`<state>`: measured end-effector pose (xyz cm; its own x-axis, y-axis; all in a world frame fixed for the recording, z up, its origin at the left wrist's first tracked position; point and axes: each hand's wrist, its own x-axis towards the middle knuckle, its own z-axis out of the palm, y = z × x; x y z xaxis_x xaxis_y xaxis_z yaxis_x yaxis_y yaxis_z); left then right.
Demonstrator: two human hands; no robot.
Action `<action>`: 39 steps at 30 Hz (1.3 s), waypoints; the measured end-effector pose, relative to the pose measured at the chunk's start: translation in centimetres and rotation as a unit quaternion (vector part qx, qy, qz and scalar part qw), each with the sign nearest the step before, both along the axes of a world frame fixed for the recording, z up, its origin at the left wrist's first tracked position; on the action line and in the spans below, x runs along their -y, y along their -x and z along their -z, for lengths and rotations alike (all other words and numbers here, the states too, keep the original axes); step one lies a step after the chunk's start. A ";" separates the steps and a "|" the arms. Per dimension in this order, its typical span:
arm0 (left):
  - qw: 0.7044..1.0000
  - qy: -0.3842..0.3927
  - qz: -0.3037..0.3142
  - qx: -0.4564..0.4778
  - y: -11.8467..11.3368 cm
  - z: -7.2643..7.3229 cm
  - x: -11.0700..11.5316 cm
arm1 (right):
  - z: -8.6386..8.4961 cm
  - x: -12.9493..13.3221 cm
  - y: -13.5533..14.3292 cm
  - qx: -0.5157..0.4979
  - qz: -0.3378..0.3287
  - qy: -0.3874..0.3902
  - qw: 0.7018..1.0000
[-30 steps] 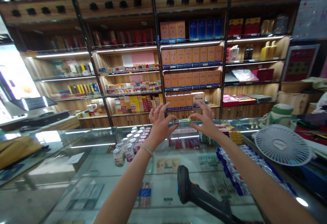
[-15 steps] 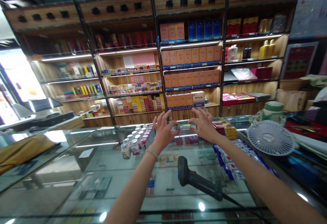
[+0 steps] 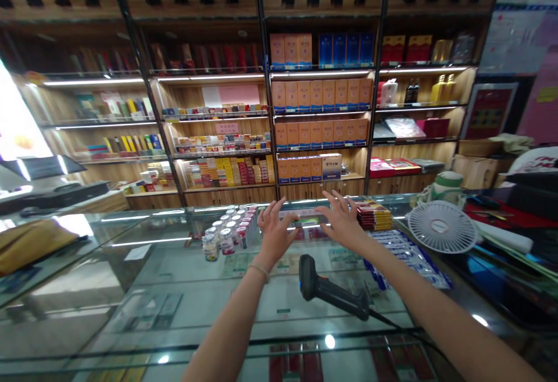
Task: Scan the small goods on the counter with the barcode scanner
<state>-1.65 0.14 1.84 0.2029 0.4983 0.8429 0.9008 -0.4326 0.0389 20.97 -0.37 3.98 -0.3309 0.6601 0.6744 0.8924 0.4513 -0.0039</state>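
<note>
Small greenish packet (image 3: 309,222) lying between the two hands, at the far side of the glass counter (image 3: 174,266). Its long axis is running left to right, crosswise to the person, one end pointing at each hand; which end is the front, I cannot tell. Left hand (image 3: 275,228) is hovering with thumb and fingers parted, gripping nothing; right hand (image 3: 342,224) likewise spreading its fingers. Dark scanner (image 3: 333,295) is resting nearer the person, between the forearms, its head pointing left, cable trailing right. Lidded jars (image 3: 226,242) are standing left; red-and-yellow packs (image 3: 378,217) are stacking up just beside the right hand. Right forearm is partly covering blue-and-white packets (image 3: 410,260).
</note>
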 end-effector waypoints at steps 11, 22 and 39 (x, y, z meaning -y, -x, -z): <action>1.000 -0.009 -0.003 -0.009 0.7 1.0 0.1 | 4.1 7.6 0.5 0.024 0.009 0.075 0.997; 1.000 0.006 0.006 -0.009 0.4 1.5 0.1 | 6.3 11.7 2.2 0.025 0.027 0.168 0.985; 1.000 0.005 -0.008 -0.001 0.7 1.8 -0.1 | 6.2 12.2 2.4 -0.093 0.005 0.147 0.985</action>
<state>-2.39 0.23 0.05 0.1958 0.5101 0.8375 0.9076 -0.4178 0.0422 18.61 -12.58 -2.20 -0.2127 0.8386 0.5016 0.8681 0.3978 -0.2970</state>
